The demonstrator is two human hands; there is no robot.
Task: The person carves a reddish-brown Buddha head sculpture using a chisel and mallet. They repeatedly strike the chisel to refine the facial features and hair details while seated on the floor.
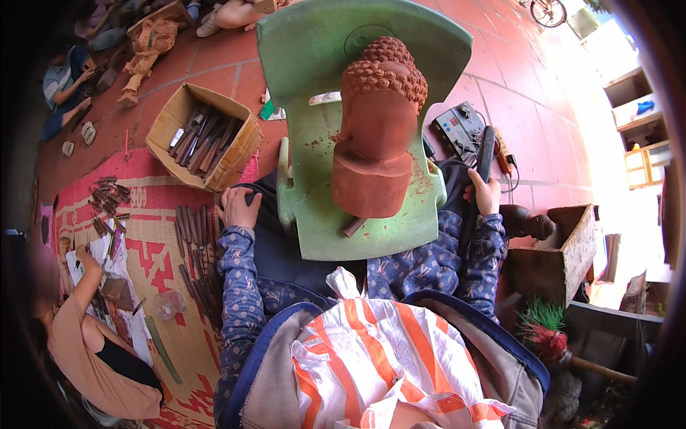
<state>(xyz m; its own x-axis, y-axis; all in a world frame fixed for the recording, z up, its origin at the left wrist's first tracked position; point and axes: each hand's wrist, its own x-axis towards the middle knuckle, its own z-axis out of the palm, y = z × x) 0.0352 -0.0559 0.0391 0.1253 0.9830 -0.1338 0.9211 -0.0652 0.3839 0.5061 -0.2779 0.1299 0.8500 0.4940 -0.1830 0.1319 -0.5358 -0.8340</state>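
A reddish-brown carved wooden head (386, 121) with curled hair stands upright on its round base, on a green plastic chair (321, 236) between my knees. A short brown wooden tool handle (354, 227) pokes out by the base, its other end hidden. My left hand (241, 207) lies on my dark-clothed left knee, fingers apart, with nothing visible in it. On the other side, my right hand (486, 193) is closed around a dark, thick stick (487, 151) that points away from me. Reddish wood chips (421, 187) are scattered over the seat.
A cardboard box (232, 154) of chisels stands left. More chisels (193, 236) lie on the patterned mat (153, 268), where another person (100, 343) sits. Right are an electrical box (457, 129), a dark carved head (525, 222), a wooden crate (557, 264) and a green-red brush (547, 332).
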